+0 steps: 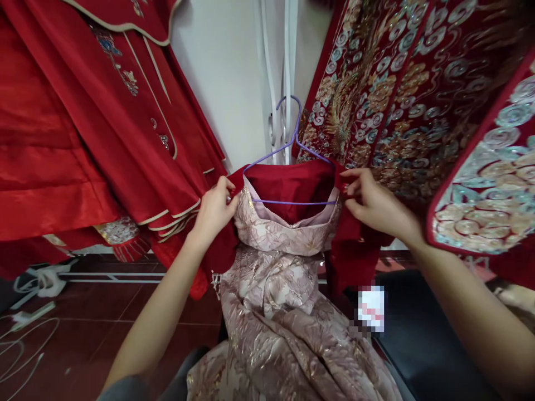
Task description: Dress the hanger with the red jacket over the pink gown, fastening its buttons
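A pale pink brocade dress [284, 289] hangs in front of me, its skirt spreading toward the bottom edge. Within its neckline sits a purple wire hanger [295, 203], its hook rising at the top. Dark red cloth of a jacket [292, 177] lies behind the neckline and along both sides. My left hand [216, 207] pinches the red cloth at the left shoulder. At the right shoulder, my right hand [368, 203] has its fingers closed on the same red cloth. Fingertips of both hands are partly hidden by the fabric.
Red garments [125, 111] hang at the left, and heavily embroidered red garments [388, 89] at the right. White rack poles [276, 50] stand behind the hanger. White cables [29, 345] lie on the dark tiled floor at left. A black surface [426, 328] is at lower right.
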A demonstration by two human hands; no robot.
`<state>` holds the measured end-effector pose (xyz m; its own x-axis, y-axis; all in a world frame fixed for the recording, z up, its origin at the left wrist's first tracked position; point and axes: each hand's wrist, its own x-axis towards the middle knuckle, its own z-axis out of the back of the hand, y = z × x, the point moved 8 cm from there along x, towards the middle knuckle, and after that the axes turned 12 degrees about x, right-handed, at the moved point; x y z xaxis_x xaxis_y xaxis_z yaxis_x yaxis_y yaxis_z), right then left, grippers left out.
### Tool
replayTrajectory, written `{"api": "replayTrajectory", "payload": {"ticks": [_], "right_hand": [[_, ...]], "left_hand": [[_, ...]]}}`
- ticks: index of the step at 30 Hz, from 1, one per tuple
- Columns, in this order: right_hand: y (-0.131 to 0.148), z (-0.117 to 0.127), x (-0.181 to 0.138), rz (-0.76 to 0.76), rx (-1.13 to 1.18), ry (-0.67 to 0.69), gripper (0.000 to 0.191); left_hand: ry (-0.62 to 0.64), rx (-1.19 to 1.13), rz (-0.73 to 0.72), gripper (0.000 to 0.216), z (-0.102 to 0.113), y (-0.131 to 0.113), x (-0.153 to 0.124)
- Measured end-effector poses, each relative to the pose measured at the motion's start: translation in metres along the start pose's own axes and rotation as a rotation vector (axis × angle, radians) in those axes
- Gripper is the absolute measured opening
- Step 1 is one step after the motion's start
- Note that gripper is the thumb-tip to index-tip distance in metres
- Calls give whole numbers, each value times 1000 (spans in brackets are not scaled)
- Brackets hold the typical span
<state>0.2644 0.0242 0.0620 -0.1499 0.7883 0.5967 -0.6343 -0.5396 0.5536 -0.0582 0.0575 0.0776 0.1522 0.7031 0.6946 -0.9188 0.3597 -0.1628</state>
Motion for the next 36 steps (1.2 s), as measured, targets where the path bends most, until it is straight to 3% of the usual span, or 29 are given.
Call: {"api": "replayTrajectory", "payload": {"ticks": [5,10,17,22,25,28,36], "right_hand": [[0,-57,11,-22,348,-20,53],[29,-104,-3,2,768,64,58],[-11,-98,-15,-356,890,-43,47],[-7,-91,-15,-394,957,-49,34],[2,-96,-10,-351,982,2,36],[5,-98,-2,-257,937,-36,38],[14,-95,3,-56,714,-54,24]], "left_hand": [[-93,-218,128,11,-21,-35,0],[54,-501,40,12,-60,-84,-16],[40,-652,63,24,-72,-73,-33],[-15,-685,105,28,-74,-72,-38],[-42,-752,166,29,-79,-70,-39],[-56,-799,209,26,-81,-68,-37],[-17,-889,248,16,-85,-64,-29]]}}
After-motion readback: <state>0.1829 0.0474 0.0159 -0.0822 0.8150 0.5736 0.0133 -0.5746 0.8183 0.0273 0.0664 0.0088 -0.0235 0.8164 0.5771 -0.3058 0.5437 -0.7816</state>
